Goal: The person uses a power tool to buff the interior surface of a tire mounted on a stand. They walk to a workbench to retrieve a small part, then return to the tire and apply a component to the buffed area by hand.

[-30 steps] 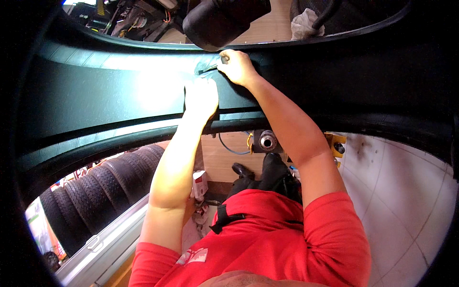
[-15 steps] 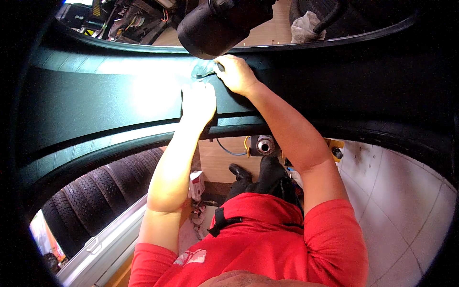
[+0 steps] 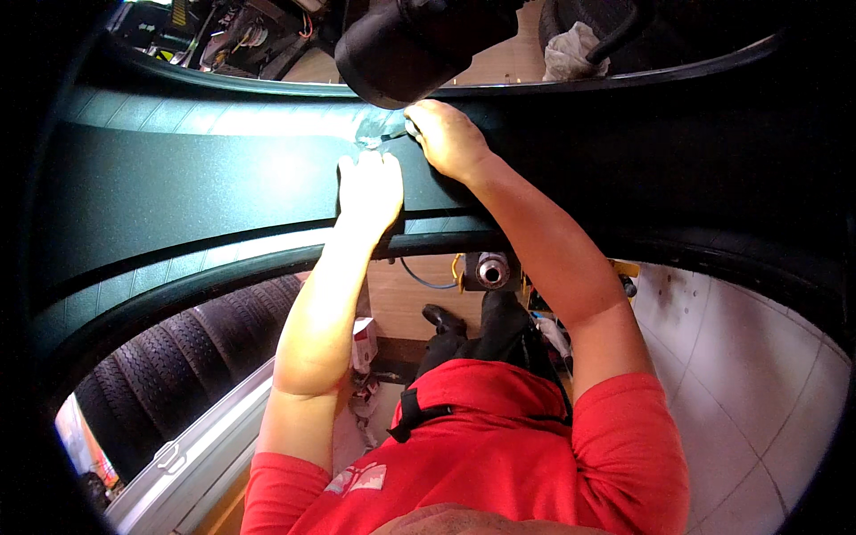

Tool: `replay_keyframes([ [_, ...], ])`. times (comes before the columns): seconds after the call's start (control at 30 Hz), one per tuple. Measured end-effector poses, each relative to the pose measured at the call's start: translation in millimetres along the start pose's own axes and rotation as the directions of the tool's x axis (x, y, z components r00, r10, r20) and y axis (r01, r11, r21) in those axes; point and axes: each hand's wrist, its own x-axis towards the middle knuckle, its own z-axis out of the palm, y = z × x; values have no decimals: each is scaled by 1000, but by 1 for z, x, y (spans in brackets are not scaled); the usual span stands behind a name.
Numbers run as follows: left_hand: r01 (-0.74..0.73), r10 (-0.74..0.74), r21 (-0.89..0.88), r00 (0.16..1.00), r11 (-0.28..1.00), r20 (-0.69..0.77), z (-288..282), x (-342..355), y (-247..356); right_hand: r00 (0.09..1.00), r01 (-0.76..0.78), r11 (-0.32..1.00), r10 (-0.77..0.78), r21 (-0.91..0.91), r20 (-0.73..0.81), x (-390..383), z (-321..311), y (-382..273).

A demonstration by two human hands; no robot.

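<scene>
A long dark body panel (image 3: pixel 196 192) with a matte black band curves across the view in front of me. My left hand (image 3: pixel 368 185) lies flat on it, fingers together, pressing near the panel's middle. Just above and to its right, my right hand (image 3: pixel 446 135) is closed around a small tool (image 3: pixel 390 135) whose tip touches the panel under a scrap of clear film. What kind of tool it is stays too small to tell. A black cylindrical part (image 3: pixel 406 49) hangs right above both hands.
A row of black tyres (image 3: pixel 169 352) is stacked at the lower left beside a pale metal rail (image 3: pixel 192 446). White floor tiles (image 3: pixel 749 374) spread at the right. A white rag (image 3: pixel 571 49) and wiring (image 3: pixel 241 36) lie beyond the panel's top edge.
Both hands have shifted slightly down and left in the view as my head moved. The black cylinder now fills more of the top. My grip on the tool is unchanged.
</scene>
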Motion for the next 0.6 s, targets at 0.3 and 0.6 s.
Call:
replay_keyframes([
  [0.3,3,-3,7,1000,1000,19,0,1,0,988,-56,998,61,39,-142,-2,14,3],
  [0.6,6,-6,-14,999,1000,44,-1,2,0,982,-52,997,62,58,-177,7,33,5],
])
